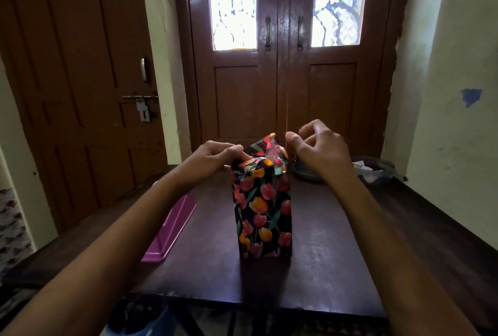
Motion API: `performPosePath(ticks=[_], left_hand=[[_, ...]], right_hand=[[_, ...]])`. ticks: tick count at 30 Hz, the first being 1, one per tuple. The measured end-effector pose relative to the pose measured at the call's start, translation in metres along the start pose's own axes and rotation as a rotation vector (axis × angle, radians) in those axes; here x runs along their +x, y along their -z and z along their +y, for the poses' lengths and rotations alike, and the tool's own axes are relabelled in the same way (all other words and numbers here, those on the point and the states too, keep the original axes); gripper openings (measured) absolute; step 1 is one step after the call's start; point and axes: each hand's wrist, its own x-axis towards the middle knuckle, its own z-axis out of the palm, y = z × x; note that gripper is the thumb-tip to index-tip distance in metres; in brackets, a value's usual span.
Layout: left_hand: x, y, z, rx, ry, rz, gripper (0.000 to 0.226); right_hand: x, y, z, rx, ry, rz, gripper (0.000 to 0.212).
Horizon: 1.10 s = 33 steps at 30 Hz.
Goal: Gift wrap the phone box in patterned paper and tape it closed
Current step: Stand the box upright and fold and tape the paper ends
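Item 1. Phone box: stands upright on its narrow end at the centre of the frame, on the tabletop. All visible sides are covered.

Item 2. Patterned paper: black ground with red, orange and yellow tulips and green leaves. It lies smooth down the front face and is bunched into folds at the top end. One flap stands up in a peak at the top right of the box. A glossy strip lies across the folds; whether it is tape cannot be told.

Item 3. Left hand: comes in from the lower left of the frame and sits at the top left corner of the box. Grip narrow, fingers and thumb curled and pinching the folded paper there.

Item 4. Right hand: comes in from the lower right of the frame and sits just beside the raised flap, at the box's top right. Fingers curled and thumb tip close to the flap; whether the grip holds anything cannot be told.

Item 5. Purple plastic tray: long, lying on the tabletop left of the box and apart from it.

Item 6. Dark bowl: on the tabletop behind the right hand, partly hidden.

Item 7. Round container: at the right of the tabletop near the wall, with pale scraps inside.

Item 8. Double door: brown, with two patterned glass panes, at the upper centre of the frame
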Motion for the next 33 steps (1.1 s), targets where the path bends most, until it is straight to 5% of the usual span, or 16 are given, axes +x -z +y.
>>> performPosePath(ticks=[4,14,18,23,26,30,33], left_hand=[[0.000,0.003,0.000,0.003,0.040,-0.007,0.012],[0.009,0.010,0.016,0.035,0.131,-0.190,0.011],[0.010,0.010,0.021,0.091,0.156,-0.204,0.011],[0.013,0.005,0.024,0.167,0.153,-0.176,0.012],[0.012,0.004,0.022,0.104,0.136,-0.186,0.012],[0.011,0.003,0.020,-0.026,0.146,-0.157,0.023],[0.009,0.000,0.024,-0.069,0.128,-0.178,0.027]], right_hand=[[-0.002,-0.003,-0.014,-0.135,-0.149,-0.309,0.048],[0.003,0.006,-0.025,-0.102,-0.219,-0.493,0.032],[0.018,0.017,-0.035,0.026,-0.197,-0.398,0.026],[0.024,0.012,-0.033,0.483,-0.367,-0.311,0.033],[0.015,0.000,-0.022,0.661,-0.278,-0.145,0.041],[0.014,-0.004,-0.001,0.544,-0.105,0.139,0.031],[-0.009,-0.007,0.010,0.411,-0.024,-0.097,0.052]])
